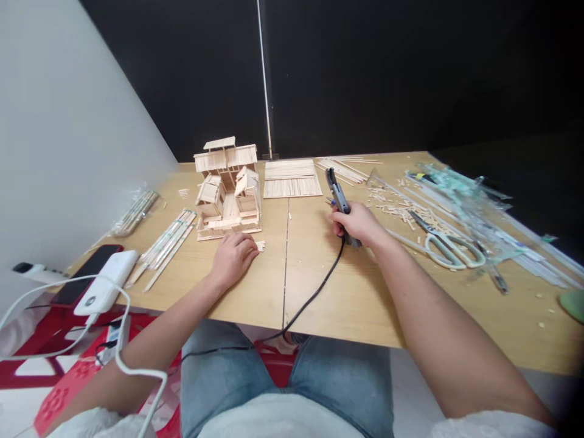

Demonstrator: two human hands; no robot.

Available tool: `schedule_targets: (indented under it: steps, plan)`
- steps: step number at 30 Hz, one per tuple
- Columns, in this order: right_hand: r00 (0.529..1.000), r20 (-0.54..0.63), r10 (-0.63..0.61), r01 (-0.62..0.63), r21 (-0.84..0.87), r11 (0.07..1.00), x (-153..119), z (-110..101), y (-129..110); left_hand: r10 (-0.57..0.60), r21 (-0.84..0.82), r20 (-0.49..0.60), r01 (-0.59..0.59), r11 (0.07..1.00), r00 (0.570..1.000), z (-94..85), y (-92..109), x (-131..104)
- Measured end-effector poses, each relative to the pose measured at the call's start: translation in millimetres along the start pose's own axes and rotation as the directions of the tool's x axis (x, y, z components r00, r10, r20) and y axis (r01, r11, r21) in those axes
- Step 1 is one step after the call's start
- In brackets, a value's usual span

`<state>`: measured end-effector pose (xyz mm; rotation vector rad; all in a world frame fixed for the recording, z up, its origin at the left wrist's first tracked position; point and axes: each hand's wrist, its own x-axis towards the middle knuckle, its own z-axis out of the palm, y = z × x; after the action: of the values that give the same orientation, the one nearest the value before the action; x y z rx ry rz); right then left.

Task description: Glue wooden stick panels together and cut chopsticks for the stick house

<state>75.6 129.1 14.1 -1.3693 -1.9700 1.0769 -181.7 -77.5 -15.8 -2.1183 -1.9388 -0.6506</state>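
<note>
My right hand (356, 220) is wrapped round a grey and black hot glue gun (340, 198), held above the table with its nozzle end pointing up and away from me. A black cord runs from its lower end. My left hand (234, 257) rests on the table with bent fingers, closed at a little row of short wooden sticks (260, 246) whose ends stick out past the fingertips. Just beyond it stands a model house (228, 188) built of thin wooden sticks, with roofs and a fenced yard. Right of the model lies a flat panel of sticks (292, 180).
Bundled sticks (164, 246), a power bank (106, 283) and a phone (86, 274) lie at left. To the right are scissors (449, 243), loose stick offcuts (401, 210), clear plastic packaging (474, 201) and long sticks (342, 170). The black cord (319, 289) crosses the table's front edge.
</note>
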Motion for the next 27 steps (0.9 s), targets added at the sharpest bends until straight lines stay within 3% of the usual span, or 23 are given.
schedule_targets:
  steps: [9,16,20,23,27]
  plan:
    - [0.992,0.053,-0.115,0.088,0.360,0.929,-12,-15,-17,-0.061,0.006,-0.130,0.063,0.998,0.990,-0.4,-2,-4]
    - [0.989,-0.115,-0.092,0.138,0.504,0.852,-13,-26,-24,-0.141,0.014,-0.216,0.148,0.989,0.966,4.1,-8,-4]
    - [0.978,-0.193,-0.079,0.147,0.368,0.918,-8,-32,-16,-0.149,0.038,-0.198,0.159,0.986,0.969,2.3,-5,-3]
    - [0.964,-0.255,-0.082,0.125,0.158,0.979,-4,-38,-8,-0.159,0.024,-0.188,0.167,0.986,0.969,-0.4,-4,-1]
    - [0.938,-0.311,-0.156,0.123,-0.124,0.985,-1,-39,-4,-0.171,-0.028,-0.196,0.168,0.985,0.966,-2.5,-4,0]
